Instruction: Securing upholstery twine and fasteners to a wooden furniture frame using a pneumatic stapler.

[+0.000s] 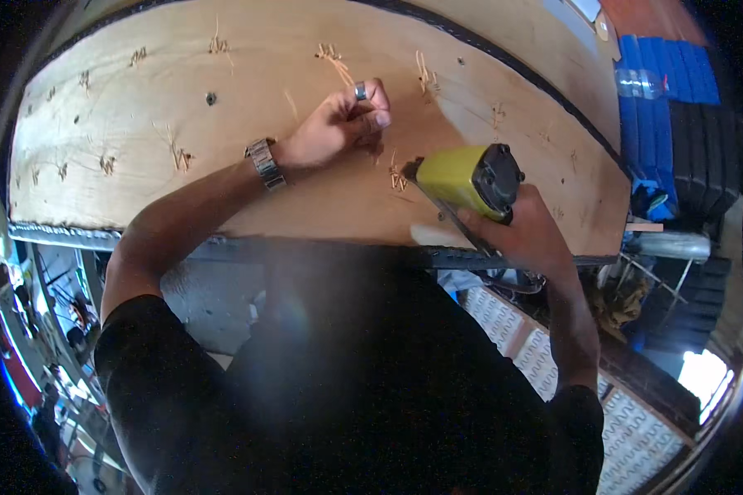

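My right hand [520,231] is wrapped round the handle of a yellow-green staple gun [456,177] with a black end cap. The gun's nose points left, close to a stapled tuft of twine [398,178] on a large plywood panel [305,198]. To the left of the gun, my left hand [338,124] hovers over the panel with its fingers curled together. Whatever those fingers pinch, if anything, is hidden or too thin to make out. Just beyond this hand, loose twine ends [334,62] stick up from another stapled spot.
Black edging [520,62] borders the panel's far side. At the right lie stacked blue pieces [644,132], a clear plastic bottle [638,83] and dark stacked pads [702,153]. Frames with wavy springs [495,318] stand below right. Clutter fills the lower left.
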Available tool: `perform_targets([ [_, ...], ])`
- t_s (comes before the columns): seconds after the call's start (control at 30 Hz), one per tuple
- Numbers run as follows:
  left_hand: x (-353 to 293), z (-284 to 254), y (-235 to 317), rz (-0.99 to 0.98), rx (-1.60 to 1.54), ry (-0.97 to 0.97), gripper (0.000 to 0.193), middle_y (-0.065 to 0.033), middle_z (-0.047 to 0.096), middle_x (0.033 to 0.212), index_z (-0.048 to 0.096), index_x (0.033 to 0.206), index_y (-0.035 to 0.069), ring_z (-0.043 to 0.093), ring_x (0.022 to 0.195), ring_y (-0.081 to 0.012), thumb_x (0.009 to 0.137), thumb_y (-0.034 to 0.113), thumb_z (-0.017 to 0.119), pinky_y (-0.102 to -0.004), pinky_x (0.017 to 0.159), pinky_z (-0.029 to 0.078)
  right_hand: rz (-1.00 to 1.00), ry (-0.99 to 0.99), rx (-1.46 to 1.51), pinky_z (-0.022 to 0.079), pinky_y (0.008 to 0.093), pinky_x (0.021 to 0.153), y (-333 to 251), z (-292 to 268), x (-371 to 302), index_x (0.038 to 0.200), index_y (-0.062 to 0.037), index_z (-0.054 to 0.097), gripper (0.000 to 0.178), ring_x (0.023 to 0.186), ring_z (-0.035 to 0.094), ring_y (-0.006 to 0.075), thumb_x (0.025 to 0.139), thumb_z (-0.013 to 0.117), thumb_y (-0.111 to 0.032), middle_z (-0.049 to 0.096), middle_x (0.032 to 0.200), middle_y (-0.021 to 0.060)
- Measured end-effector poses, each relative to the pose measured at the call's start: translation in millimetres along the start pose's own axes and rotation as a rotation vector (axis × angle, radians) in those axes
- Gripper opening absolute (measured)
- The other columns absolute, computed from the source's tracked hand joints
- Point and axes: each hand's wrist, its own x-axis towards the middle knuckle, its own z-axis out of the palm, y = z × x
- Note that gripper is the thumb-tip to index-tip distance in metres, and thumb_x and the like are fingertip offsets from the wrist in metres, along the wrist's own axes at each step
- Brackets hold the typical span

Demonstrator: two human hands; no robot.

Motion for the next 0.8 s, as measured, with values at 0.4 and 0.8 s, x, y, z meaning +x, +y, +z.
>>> perform_targets([
  [0.4, -4, 8, -10, 0.069, 0.045, -0.004, 0.015, 0.0042, 0.043, 0.069, 0.042, 0.087, 0.008, 0.043, 0.063, -0.0040, 0.099, 0.008, 0.051, -0.0230, 0.057, 0.038, 0.085, -0.117, -0.225, 0.053, 0.0411, 0.071, -11, 11, 32, 0.096, 0.0017, 0.066, 0.033, 0.077, 0.069, 0.0349, 0.081, 0.071, -0.028, 0.068, 0.080, 0.0214],
  [0.8, -2, 8, -10, 0.124, 0.180, -0.108, 0.012, 0.0042, 0.045, 0.076, 0.044, 0.090, 0.007, 0.044, 0.073, -0.0041, 0.100, 0.010, 0.051, -0.0234, 0.065, 0.039, -0.040, -0.033, -0.247, 0.053, 0.0435, 0.072, -1, 20, 34, 0.097, 0.0004, 0.066, 0.031, 0.078, 0.068, 0.0377, 0.080, 0.071, -0.025, 0.068, 0.082, 0.0210],
])
